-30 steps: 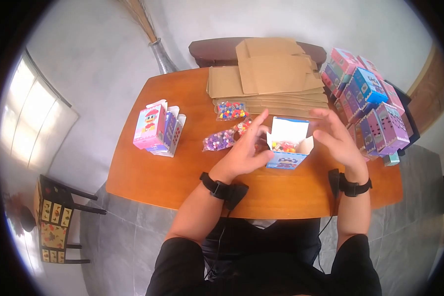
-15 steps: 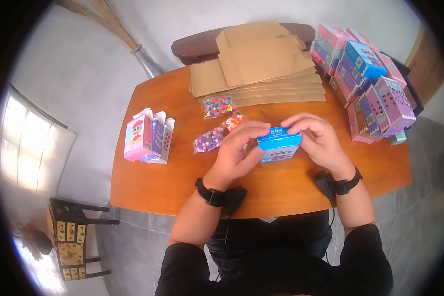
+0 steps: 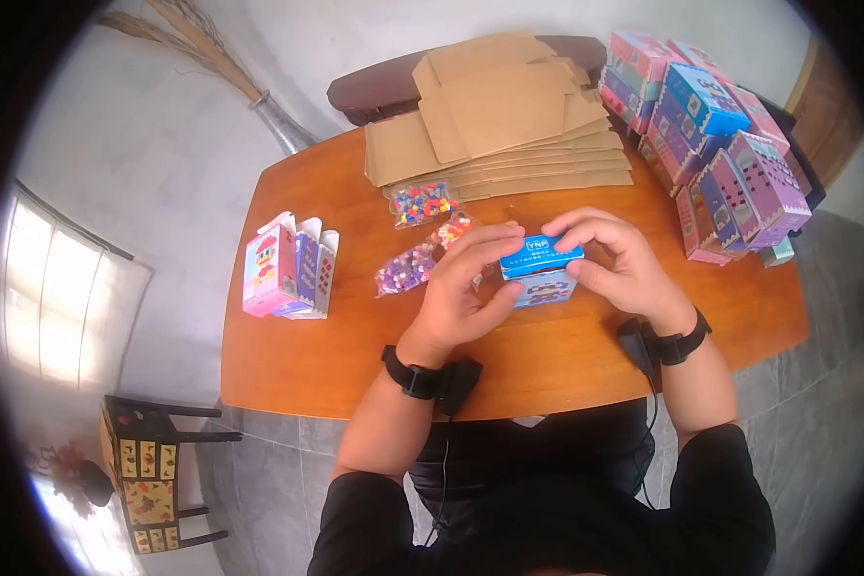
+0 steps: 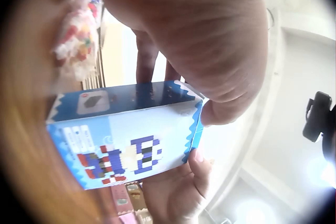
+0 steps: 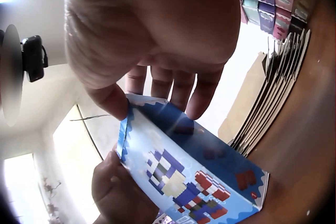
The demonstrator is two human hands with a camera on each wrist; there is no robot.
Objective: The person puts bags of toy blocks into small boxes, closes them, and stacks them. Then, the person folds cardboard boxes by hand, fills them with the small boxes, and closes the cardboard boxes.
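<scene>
Lid (image 3: pixel 541 257) of the small blue box (image 3: pixel 545 291) now lies across its top; a second ago the flaps stood up, coloured pieces showed inside, and the hands were spread at its sides; by half a second ago the lid was already over, so the latest shift is slight; the contents are now covered, and the closing looks nearly done, to judge by how level the lid sits. The box appears to stand upright on the table (image 3: pixel 307 370), in front of the person; the left hand (image 3: pixel 461 296) grips its left side, fingers curled at the lid and thumb at the front; the right hand (image 3: pixel 626 266) grips the right side much alike.

Whether the lid's tab is fully tucked in cannot be told; the box's back is hidden, as are some fingertips in the wrist views; the lid's finer print is too small to read; the left hand partly covers the red-and-white bag (image 3: pixel 454 228), and the left wrist view shows it only as a blur.
</scene>
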